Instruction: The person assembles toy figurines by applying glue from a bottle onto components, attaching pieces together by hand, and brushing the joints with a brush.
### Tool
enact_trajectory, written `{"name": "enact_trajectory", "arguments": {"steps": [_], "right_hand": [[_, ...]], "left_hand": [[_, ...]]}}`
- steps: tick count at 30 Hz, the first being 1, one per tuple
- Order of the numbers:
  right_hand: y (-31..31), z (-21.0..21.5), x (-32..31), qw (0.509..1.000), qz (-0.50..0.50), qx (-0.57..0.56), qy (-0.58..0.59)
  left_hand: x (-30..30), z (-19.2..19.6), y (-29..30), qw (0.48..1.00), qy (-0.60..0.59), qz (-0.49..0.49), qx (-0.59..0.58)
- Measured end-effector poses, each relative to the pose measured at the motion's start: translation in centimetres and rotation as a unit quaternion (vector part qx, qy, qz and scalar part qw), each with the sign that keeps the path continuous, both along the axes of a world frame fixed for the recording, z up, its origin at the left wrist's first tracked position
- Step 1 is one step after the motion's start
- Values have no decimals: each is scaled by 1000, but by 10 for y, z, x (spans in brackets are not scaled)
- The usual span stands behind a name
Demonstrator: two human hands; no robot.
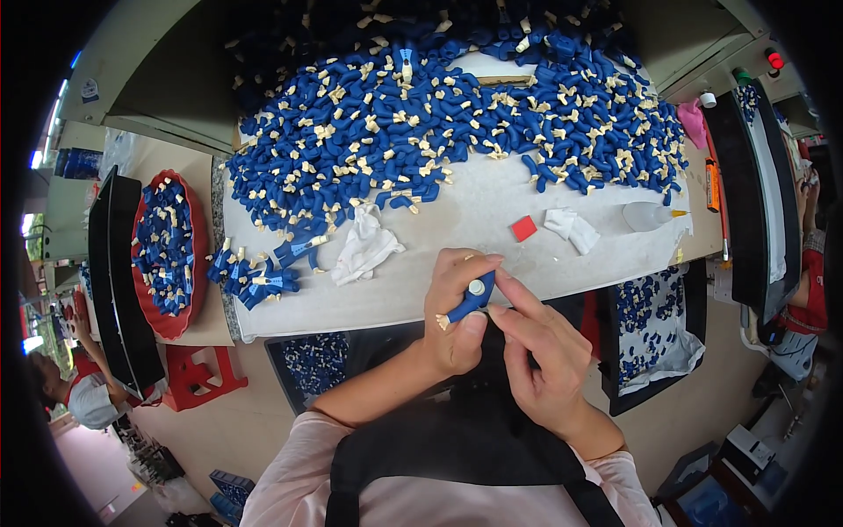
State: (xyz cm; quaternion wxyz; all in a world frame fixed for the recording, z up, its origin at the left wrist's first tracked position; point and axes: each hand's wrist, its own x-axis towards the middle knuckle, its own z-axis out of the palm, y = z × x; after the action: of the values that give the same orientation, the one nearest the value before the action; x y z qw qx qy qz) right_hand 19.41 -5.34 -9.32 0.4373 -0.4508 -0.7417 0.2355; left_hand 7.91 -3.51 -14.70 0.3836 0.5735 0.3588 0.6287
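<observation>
Just off the table's front edge, my left hand point(454, 323) is closed around a small blue toy figure arm point(475, 295). The piece is bent, with a cream-coloured hand at its lower left end and a pale round end facing up. My right hand point(546, 344) meets it from the right, its fingers bent and their tips against or very close to the blue piece. Whatever those fingertips may pinch is too small to make out. Beyond my hands, a large heap of similar blue toy arms point(386, 132) with cream ends covers the far part of the table.
On the white-covered tabletop point(457, 220) lie a crumpled white cloth point(367, 246), a red square point(524, 229), a folded white cloth point(572, 230) and a clear bottle with a yellow tip point(648, 216). A red basket point(149, 299) of blue parts stands left; a black tray point(622, 400) sits lower right.
</observation>
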Motion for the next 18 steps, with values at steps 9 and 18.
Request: {"name": "enact_trajectory", "arguments": {"steps": [9, 18], "right_hand": [[0, 0, -1, 1000, -3, 0, 8], [-1, 1, -1, 1000, -5, -8, 0]], "left_hand": [[-1, -3, 1, 999, 34, 11, 19], [0, -4, 2, 999, 34, 28, 31]]}}
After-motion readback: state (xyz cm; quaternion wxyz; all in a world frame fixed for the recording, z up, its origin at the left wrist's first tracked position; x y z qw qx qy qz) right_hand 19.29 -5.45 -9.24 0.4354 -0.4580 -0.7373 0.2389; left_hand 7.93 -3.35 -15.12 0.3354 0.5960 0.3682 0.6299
